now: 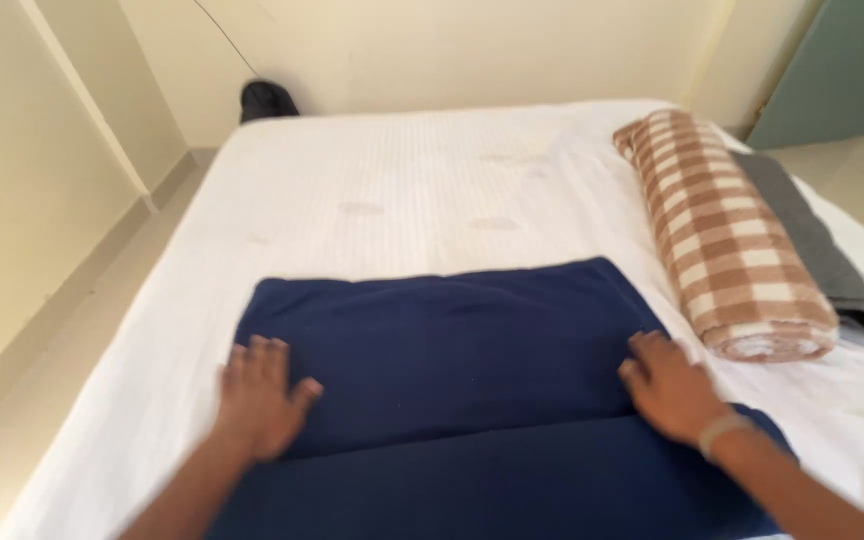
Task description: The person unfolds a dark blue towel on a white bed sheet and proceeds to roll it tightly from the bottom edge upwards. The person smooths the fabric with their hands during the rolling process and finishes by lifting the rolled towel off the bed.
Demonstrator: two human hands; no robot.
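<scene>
A dark blue blanket [462,350] lies folded on the white bed sheet [402,190], with a fold line running across its near part. My left hand [260,395] rests flat on the blanket's left side, fingers spread. My right hand [667,385], with a pale band on the wrist, presses flat on the blanket's right edge. Neither hand holds anything.
A brown-and-white checked blanket [737,240] lies rolled on the bed's right side, with a grey folded cloth [817,240] beside it. A dark bag [267,100] sits on the floor by the far wall. A green door [837,70] stands at the far right.
</scene>
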